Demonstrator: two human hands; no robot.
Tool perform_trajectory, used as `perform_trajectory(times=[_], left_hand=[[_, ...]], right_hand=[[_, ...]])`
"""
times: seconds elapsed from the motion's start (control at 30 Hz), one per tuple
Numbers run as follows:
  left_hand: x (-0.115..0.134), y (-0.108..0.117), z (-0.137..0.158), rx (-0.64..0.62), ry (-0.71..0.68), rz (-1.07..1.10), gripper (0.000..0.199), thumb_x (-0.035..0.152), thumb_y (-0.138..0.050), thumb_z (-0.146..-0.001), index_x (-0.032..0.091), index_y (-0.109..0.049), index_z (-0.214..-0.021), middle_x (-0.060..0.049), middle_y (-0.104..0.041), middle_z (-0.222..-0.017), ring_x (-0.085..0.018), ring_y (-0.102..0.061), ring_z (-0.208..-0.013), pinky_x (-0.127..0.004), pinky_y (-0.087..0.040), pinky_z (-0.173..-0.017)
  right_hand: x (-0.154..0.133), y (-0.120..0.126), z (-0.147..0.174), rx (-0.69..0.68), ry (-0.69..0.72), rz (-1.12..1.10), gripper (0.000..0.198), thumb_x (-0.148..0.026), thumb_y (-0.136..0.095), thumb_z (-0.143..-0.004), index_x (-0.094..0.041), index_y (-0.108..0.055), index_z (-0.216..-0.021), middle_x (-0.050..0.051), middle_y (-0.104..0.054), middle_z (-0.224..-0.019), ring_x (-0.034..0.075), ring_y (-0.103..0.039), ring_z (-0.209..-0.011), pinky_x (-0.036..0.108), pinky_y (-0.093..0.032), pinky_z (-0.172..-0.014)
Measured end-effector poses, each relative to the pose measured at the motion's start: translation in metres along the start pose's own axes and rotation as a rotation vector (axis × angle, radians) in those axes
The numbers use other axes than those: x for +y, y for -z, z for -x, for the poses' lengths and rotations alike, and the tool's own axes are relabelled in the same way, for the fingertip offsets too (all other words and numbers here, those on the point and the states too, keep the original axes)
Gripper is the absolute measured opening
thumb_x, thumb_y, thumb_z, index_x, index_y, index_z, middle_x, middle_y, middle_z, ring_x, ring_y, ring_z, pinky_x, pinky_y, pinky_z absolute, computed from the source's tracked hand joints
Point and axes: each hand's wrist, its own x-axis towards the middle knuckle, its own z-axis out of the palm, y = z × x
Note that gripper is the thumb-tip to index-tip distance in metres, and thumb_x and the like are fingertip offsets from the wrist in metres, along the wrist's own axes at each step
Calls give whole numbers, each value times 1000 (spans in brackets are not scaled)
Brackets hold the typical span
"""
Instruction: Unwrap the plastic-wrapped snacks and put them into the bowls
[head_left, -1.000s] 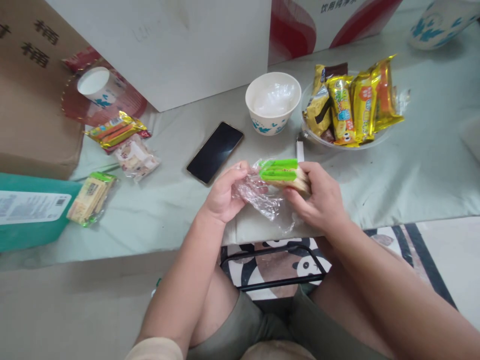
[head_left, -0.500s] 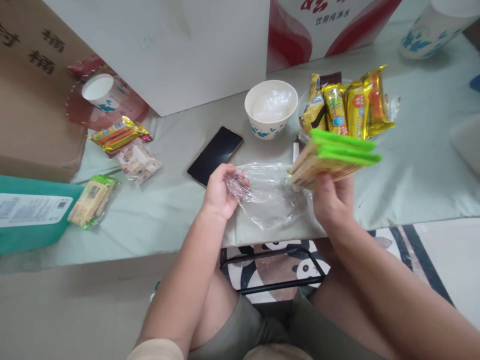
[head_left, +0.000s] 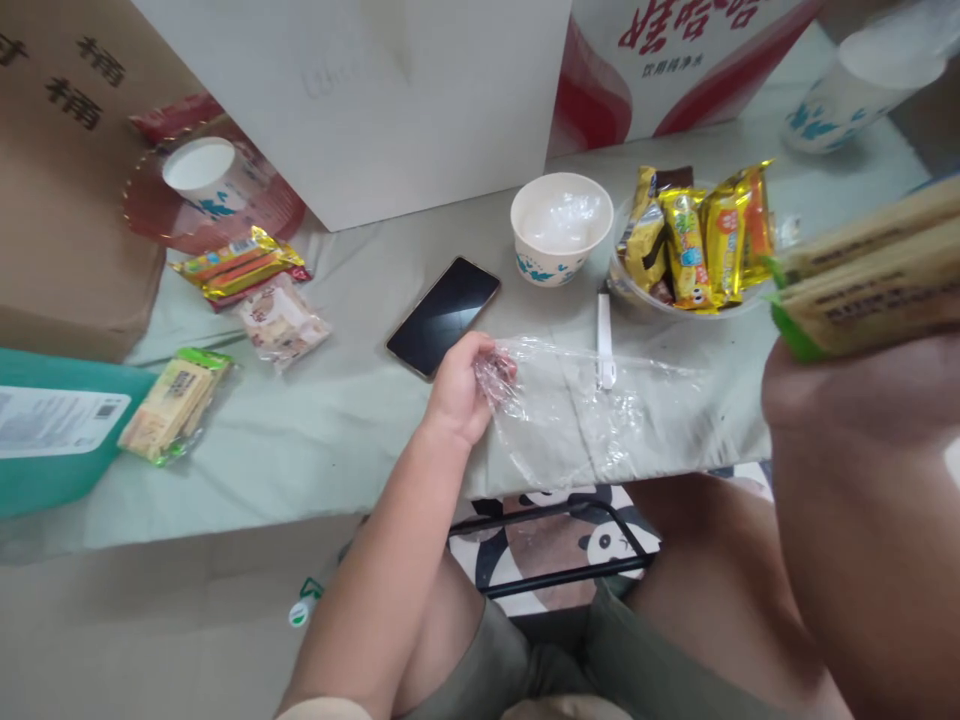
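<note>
My left hand [head_left: 466, 390] is closed on the gathered edge of a clear plastic bag [head_left: 566, 430], which spreads to the right over the table edge. At the right side of the view my right hand [head_left: 862, 400] is raised near the camera, gripping packaged snacks [head_left: 877, 290] with green ends; its fingers are mostly hidden. A black phone [head_left: 442, 315] lies just beyond my left hand. Behind the bag rests a white-handled cutter [head_left: 604, 345]. A paper bowl [head_left: 561, 230] with clear plastic inside stands beside a clear tub [head_left: 694, 300] of yellow-wrapped snacks [head_left: 724, 240].
Boxes stand at the back: a white one [head_left: 420, 110], a red-and-white one [head_left: 667, 70] and a brown one [head_left: 67, 220]. Wrapped snacks [head_left: 176, 400] lie at left by a green package [head_left: 60, 430]. A red tray [head_left: 277, 205] holds a paper cup [head_left: 214, 180]. Another cup [head_left: 855, 95] stands far right.
My right hand has moved right and up toward the camera with the packaged snacks, away from the plastic bag. My left hand still grips the bag. The cutter is now uncovered.
</note>
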Motion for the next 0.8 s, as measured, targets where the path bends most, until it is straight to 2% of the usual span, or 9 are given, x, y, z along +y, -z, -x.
perform_trajectory(times=[0.07, 0.1, 0.2, 0.33, 0.4, 0.47, 0.57, 0.7, 0.8], left_hand=[[0, 1, 1, -1, -14, -10, 16, 20, -60, -65, 20, -45, -60, 4, -54, -53, -8, -52, -46, -19, -42, -48], [0, 1, 1, 0, -24, -17, 16, 20, -60, -64, 20, -45, -60, 4, -54, -53, -8, -52, -45, -19, -42, -47], [-2, 3, 2, -4, -53, -43, 17, 20, -61, -62, 20, -45, -57, 3, -54, -53, -8, -52, -45, -19, -41, -46], [-5, 4, 0, -43, -87, -78, 19, 20, -63, -61, 20, -45, -56, 3, -52, -53, -9, -51, -46, -19, -40, -46], [-6, 5, -1, -62, -99, -90, 19, 20, -63, -61, 20, -45, -55, 3, -52, -53, -9, -51, -46, -19, -40, -46], [-7, 6, -1, -75, -109, -93, 19, 20, -63, -62, 20, -45, -55, 3, -52, -53, -8, -50, -46, -19, -40, -46], [-8, 6, -1, -91, -123, -99, 20, 20, -62, -62, 20, -44, -54, 3, -52, -53, -8, -50, -47, -19, -40, -47], [-8, 6, -1, -94, -131, -111, 20, 21, -62, -62, 20, -44, -53, 3, -51, -53, -8, -49, -47, -19, -40, -47], [-8, 6, -1, -101, -133, -105, 22, 21, -63, -63, 20, -43, -53, 3, -51, -53, -7, -50, -47, -19, -40, -47]], right_hand=[[-7, -2, -22, 82, 120, 1, 64, -84, -31, -93, -42, -63, -129, -4, -66, -134, 37, -46, -148, 54, -53, -102], [-13, -4, -31, 52, 128, 58, 58, -79, -43, -93, -35, -68, -121, 0, -70, -124, 38, -53, -142, 53, -53, -102], [-28, -13, -51, -91, 84, 421, 51, -68, -47, -97, -26, -65, -119, 4, -71, -114, 33, -65, -122, 54, -53, -98], [-27, -29, -65, -306, 155, 664, 65, -49, -60, -93, -22, -39, -148, 15, -56, -141, 33, -58, -133, 55, -49, -109], [-21, -35, -66, -431, 184, 697, 66, -39, -62, -91, -23, -39, -150, 18, -50, -147, 35, -52, -141, 56, -44, -116], [-19, -39, -64, -503, 193, 731, 58, -36, -58, -92, -29, -47, -149, 15, -46, -153, 35, -49, -144, 57, -43, -117], [-22, -43, -60, -532, 166, 806, 55, -37, -51, -95, -33, -51, -150, 13, -46, -155, 37, -52, -141, 58, -47, -111], [-25, -46, -61, -550, 128, 816, 71, -50, -67, -84, -30, -50, -149, 16, -59, -134, 40, -56, -130, 62, -49, -106], [-22, -47, -61, -507, 235, 779, 74, -48, -75, -78, -28, -53, -145, 16, -54, -133, 39, -52, -133, 63, -45, -111]])
